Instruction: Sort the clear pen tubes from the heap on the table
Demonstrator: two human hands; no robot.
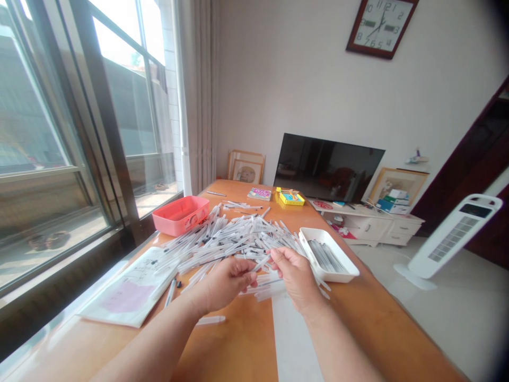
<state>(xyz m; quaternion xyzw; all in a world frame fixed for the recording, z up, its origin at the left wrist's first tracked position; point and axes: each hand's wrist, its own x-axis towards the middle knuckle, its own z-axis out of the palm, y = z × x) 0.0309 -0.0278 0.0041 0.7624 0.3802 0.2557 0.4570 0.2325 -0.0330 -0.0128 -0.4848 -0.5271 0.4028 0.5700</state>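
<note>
While the left hand point(233, 278) and right hand point(293, 273) pinch one pen point(262, 262) at the pile's point(238, 233) near edge, the brown worktop point(238, 350) runs beside a window point(32, 106), TV point(328, 167) and clock point(382, 26) beyond, fan point(455, 239) at right.

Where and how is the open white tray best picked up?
Probably at the long right rim of the white tray, from the right: that side faces bare tabletop, while pens crowd its left. It sits open side up with slim sticks inside, so keep it level.
</note>
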